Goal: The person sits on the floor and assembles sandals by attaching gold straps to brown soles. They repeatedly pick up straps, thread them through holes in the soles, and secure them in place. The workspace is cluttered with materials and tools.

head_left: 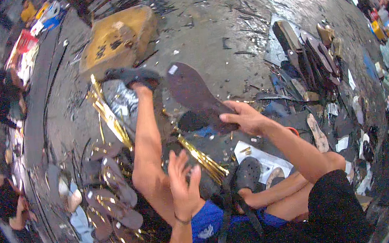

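A dark brown shoe sole (pixel 191 89) with a small white label at its far end is gripped at its near end by my right hand (pixel 247 119), thumb on top. The sole tilts up and away to the left, above the floor. My left hand (pixel 183 183) is raised over my lap, fingers apart and slightly blurred, touching nothing. Between my legs lies a bundle of shiny gold strips (pixel 201 157). On the left, several dark soles (pixel 107 205) lie in a loose heap with gold bits among them.
More gold strips (pixel 110 116) lie beside my outstretched left leg. Past my foot stands a worn yellowish block (pixel 117 24). Stacked dark soles (pixel 310 58) and scraps spread at the right. A white sheet (pixel 262 161) lies near my right clog (pixel 248 173). Two people (pixel 2 99) work at the far left.
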A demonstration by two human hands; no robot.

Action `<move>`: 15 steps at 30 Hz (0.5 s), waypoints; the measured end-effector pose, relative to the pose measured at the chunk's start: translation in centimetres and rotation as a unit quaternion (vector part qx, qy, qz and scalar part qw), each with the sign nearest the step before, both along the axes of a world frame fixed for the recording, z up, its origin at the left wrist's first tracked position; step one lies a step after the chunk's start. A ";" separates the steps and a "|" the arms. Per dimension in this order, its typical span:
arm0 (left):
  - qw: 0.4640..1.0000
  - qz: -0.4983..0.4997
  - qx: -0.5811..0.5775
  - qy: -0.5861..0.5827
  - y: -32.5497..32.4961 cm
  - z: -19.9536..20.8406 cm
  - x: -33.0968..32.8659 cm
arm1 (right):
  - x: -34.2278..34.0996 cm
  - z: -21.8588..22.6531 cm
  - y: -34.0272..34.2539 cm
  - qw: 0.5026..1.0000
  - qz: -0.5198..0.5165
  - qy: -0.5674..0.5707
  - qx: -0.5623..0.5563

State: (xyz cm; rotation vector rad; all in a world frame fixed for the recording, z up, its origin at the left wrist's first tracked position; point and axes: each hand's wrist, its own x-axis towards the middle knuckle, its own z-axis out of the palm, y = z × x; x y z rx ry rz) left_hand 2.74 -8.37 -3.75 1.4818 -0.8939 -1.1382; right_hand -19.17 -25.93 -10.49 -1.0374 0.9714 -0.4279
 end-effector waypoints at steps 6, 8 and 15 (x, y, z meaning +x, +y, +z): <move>0.996 -0.018 -0.061 0.056 0.7 5.1 2.2 | 6.3 9.1 12.8 0.992 0.001 -0.013 -0.127; 0.997 -0.008 -0.054 0.050 3.4 4.9 2.5 | 7.2 9.9 15.2 0.959 -0.058 0.023 -0.277; 0.995 -0.025 -0.050 -0.086 7.9 3.7 2.7 | 7.7 10.5 19.2 0.804 -0.017 0.222 -0.551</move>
